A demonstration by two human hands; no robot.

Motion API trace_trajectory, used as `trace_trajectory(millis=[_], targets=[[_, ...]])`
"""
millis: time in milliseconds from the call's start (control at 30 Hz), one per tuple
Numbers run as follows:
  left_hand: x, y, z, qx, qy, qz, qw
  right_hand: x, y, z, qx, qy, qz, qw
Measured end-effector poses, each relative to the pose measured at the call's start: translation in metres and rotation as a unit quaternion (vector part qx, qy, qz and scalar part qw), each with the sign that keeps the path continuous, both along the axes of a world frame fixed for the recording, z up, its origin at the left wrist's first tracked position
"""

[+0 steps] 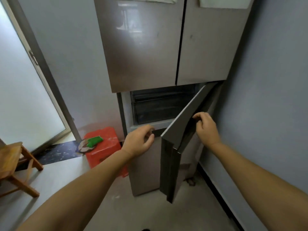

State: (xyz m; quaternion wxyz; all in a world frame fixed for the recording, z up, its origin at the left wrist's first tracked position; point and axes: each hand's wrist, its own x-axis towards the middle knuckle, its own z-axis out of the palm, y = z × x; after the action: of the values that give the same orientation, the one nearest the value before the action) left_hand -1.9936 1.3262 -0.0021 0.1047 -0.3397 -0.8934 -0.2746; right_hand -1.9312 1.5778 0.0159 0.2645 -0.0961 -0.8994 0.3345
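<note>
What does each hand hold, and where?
Right hand: top edge of the open grey fridge door. Left hand: dark top strip of the lower left panel.

You have one fridge (pixel 206 60) with four doors: two upper doors (pixel 143 47) and two lower ones, the left lower door (pixel 145 172) and the right lower door (pixel 181 130). Two hands show: your left hand (pixel 139 140) and right hand (pixel 206 129). On the left are one red stool (pixel 106 152), one green cloth (pixel 95 140) and one wooden chair (pixel 11 157).
</note>
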Motion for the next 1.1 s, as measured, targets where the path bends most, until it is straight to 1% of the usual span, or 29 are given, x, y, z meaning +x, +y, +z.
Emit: trace_trajectory(millis=[67, 133, 167, 200, 267, 333, 400, 467, 533, 633, 733, 800, 867, 967, 1100], targets=[[0.003, 0.039, 0.016, -0.005, 0.016, -0.049, 0.999, 0.017, 0.013, 0.015, -0.024, 0.003, -0.024, 0.999], [0.009, 0.088, 0.029, -0.024, 0.011, -0.111, 0.993, 0.039, 0.030, 0.031, -0.016, -0.023, -0.059, 0.998], [0.015, 0.120, 0.033, -0.040, 0.013, -0.155, 0.987, 0.057, 0.043, 0.040, -0.002, -0.055, -0.092, 0.994], [0.016, 0.139, 0.035, -0.064, 0.025, -0.185, 0.980, 0.068, 0.048, 0.048, 0.013, -0.101, -0.103, 0.989], [0.015, 0.170, 0.037, -0.111, 0.052, -0.231, 0.965, 0.090, 0.059, 0.058, 0.020, -0.224, -0.091, 0.970], [0.016, 0.199, 0.036, -0.150, 0.070, -0.267, 0.949, 0.112, 0.075, 0.059, 0.023, -0.330, -0.082, 0.940], [0.021, 0.230, 0.035, -0.182, 0.093, -0.293, 0.934, 0.133, 0.093, 0.057, 0.012, -0.382, -0.074, 0.921], [0.030, 0.266, 0.036, -0.199, 0.109, -0.320, 0.920, 0.154, 0.111, 0.055, 0.005, -0.389, -0.097, 0.916], [0.040, 0.302, 0.038, -0.210, 0.113, -0.343, 0.908, 0.170, 0.128, 0.053, 0.047, -0.385, -0.158, 0.908], [0.051, 0.352, 0.033, -0.199, 0.119, -0.356, 0.905, 0.190, 0.154, 0.044, 0.128, -0.405, -0.252, 0.869], [0.059, 0.394, 0.025, -0.179, 0.124, -0.355, 0.909, 0.198, 0.182, 0.036, 0.162, -0.420, -0.328, 0.831], [0.064, 0.412, 0.023, -0.169, 0.121, -0.355, 0.911, 0.199, 0.201, 0.034, 0.175, -0.430, -0.355, 0.811], [0.065, 0.432, 0.023, -0.164, 0.116, -0.365, 0.909, 0.198, 0.223, 0.033, 0.176, -0.435, -0.374, 0.800], [0.064, 0.458, 0.023, -0.175, 0.106, -0.379, 0.903, 0.198, 0.254, 0.031, 0.166, -0.435, -0.389, 0.795], [0.066, 0.481, 0.026, -0.195, 0.102, -0.372, 0.902, 0.194, 0.281, 0.031, 0.151, -0.445, -0.400, 0.787]])
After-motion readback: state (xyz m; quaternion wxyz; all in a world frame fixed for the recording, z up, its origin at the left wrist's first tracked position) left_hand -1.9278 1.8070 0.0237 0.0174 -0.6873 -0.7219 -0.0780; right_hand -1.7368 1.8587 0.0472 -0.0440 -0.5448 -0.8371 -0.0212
